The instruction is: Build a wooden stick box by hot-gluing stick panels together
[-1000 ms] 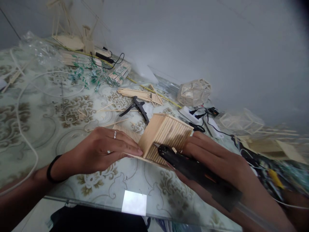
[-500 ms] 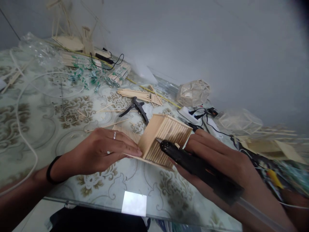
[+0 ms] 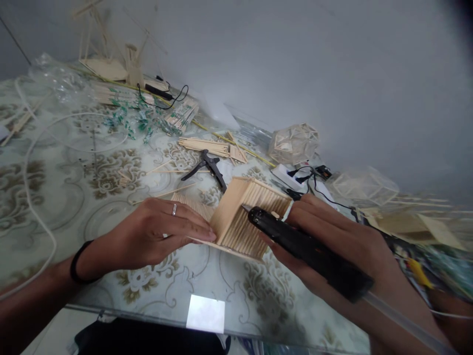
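Note:
A small structure of thin wooden sticks and flat panels (image 3: 229,207) stands tilted on the table, its ribbed side turned toward me. My left hand (image 3: 162,229) pinches the flat panel at the structure's lower left edge between fingers and thumb. In my right hand (image 3: 340,236) is a black hot glue gun (image 3: 306,249), a clear glue stick trailing from its rear end. The gun's nozzle points into the corner where the ribbed side meets the plain panel; whether it touches the wood I cannot tell. Fingers of my right hand are close to the structure's right edge.
Behind the structure lies a black clamp (image 3: 209,165), with a stack of wooden sticks (image 3: 205,145) farther back. A white power strip (image 3: 286,177) with black plugs sits to the right. A white cable (image 3: 27,182) loops across the left. Stick-built frames (image 3: 293,143) stand along the wall.
The glue gun's nozzle has shifted slightly right and up along the corner of the wooden structure. My left hand keeps its hold, almost unmoved.

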A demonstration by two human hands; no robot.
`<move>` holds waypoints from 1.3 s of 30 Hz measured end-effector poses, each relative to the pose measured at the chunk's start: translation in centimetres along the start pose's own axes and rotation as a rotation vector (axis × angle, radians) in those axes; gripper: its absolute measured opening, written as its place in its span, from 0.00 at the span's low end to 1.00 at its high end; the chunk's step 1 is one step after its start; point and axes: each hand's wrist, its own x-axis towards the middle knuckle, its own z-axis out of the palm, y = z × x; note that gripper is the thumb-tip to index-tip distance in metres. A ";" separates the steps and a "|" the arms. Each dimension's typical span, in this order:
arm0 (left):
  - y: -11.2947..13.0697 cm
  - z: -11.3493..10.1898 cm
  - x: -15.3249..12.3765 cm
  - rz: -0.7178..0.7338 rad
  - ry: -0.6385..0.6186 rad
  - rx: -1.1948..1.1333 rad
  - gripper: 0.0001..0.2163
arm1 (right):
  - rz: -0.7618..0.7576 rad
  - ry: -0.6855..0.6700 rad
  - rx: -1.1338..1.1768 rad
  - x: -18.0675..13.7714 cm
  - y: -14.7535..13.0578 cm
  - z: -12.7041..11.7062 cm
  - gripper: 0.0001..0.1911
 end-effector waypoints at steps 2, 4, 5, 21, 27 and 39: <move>0.0 0.0 0.0 -0.007 -0.001 0.006 0.11 | -0.002 0.006 -0.003 0.0 0.1 0.0 0.12; 0.1 0.0 0.0 -0.008 0.000 0.011 0.11 | 0.006 0.015 -0.008 -0.2 0.1 0.0 0.10; 0.1 -0.1 0.1 -0.007 0.001 0.015 0.11 | 0.013 0.023 -0.007 -0.2 0.2 0.0 0.08; 0.1 -0.2 0.1 -0.001 -0.019 0.043 0.10 | 0.021 0.023 0.031 -0.2 0.1 0.1 0.06; 0.2 -0.3 0.1 -0.004 -0.019 0.037 0.11 | 0.032 0.031 0.019 0.0 0.1 0.0 0.08; 0.1 -0.1 0.1 0.005 -0.013 0.030 0.11 | 0.025 0.068 -0.019 0.2 0.1 0.0 0.11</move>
